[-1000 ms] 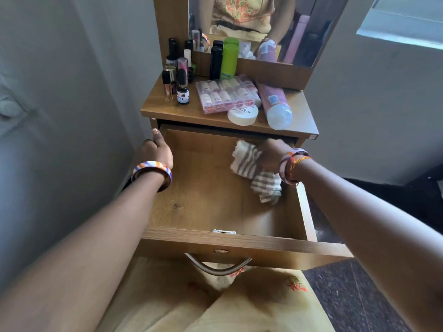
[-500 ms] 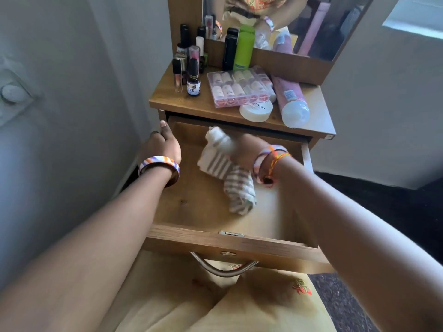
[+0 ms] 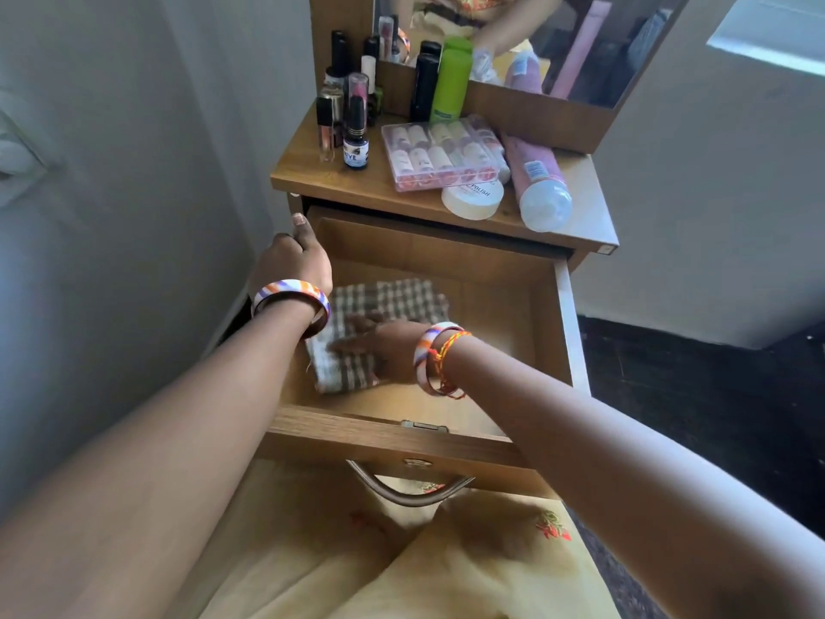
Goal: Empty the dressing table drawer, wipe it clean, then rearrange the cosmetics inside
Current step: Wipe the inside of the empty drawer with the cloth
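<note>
The wooden drawer [image 3: 513, 301] stands pulled out and holds only a brown-and-white checked cloth [image 3: 393, 301], spread flat at its left side. My right hand [image 3: 379, 346] presses flat on the cloth, fingers pointing left. My left hand [image 3: 292, 261] grips the drawer's left wall near the back corner. On the dressing table top [image 3: 379, 185] sit the cosmetics: a clear case of tubes [image 3: 442, 154], a white round jar [image 3: 473, 201], a pink bottle lying on its side [image 3: 538, 176], a green bottle [image 3: 451, 80] and several small bottles [image 3: 346, 113].
A mirror [image 3: 535, 38] rises behind the table top. A pale wall runs close along the left; dark floor [image 3: 692, 395] lies to the right. The drawer's metal handle [image 3: 410, 489] hangs over my yellow-clothed lap.
My right hand carried the cloth from the drawer's right side to its left and laid it out flat from a bunch. The left hand kept its grip on the drawer wall.
</note>
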A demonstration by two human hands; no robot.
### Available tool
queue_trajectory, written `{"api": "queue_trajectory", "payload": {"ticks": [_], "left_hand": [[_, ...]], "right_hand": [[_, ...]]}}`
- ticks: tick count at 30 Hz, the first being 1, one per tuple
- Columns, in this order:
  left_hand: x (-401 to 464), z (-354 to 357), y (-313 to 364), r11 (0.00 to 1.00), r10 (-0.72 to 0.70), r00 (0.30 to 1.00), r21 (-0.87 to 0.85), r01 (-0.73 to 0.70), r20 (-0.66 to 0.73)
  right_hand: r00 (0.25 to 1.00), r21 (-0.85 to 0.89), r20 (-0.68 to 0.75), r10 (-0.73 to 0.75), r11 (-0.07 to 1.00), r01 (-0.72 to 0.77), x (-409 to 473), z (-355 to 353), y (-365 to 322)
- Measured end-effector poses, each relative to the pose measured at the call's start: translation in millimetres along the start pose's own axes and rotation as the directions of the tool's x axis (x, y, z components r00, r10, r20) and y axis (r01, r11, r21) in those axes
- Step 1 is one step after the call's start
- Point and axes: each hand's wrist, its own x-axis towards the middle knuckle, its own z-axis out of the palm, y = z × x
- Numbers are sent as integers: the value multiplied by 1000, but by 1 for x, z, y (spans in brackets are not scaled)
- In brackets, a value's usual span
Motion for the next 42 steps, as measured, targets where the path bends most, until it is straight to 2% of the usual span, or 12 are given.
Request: {"api": "queue_trajectory", "payload": {"ticks": [2,6,9,12,15,19,26,31,33,35,38,42], "left_hand": [[0,0,-1,1000,-4,1000,-10,4,6],[-4,-3,1,1000,-23,1000,-13,23,8],[-6,-4,7,996,-55,998,-65,57,38],[-1,-13,8,979,-152,983,-119,164,104],[6,-24,0,964,-224,951,-92,248,213],[9,-33,-5,948,-220,916,-148,282,334],[6,-38,-3,914,-208,922,-270,302,326],[9,-36,-5,894,-237,916,-296,336,324],[10,-37,-6,901,-246,917,-275,336,315],[11,-37,-5,921,-230,919,-233,311,319],[9,-34,-4,938,-216,914,-187,292,342],[-1,-28,-1,968,-171,957,-139,207,233]], "right_hand": [[999,43,-31,-11,999,13,5,-3,7],[933,264,-149,329,922,-283,-11,-11,59],[815,234,-193,547,832,-503,-28,-8,90],[787,238,-128,603,789,-566,-25,0,90],[833,187,-112,542,834,-518,-12,2,65],[865,95,-266,426,904,-416,17,-4,20],[914,99,-312,259,966,-240,50,-27,-25],[996,-1,-65,54,999,-54,35,-30,-12],[995,245,-58,-81,965,92,29,-16,-20],[945,-14,13,-326,945,326,18,-2,-25],[973,305,122,-198,940,153,5,-3,-33],[959,406,250,-134,914,22,-12,-8,-16]]}}
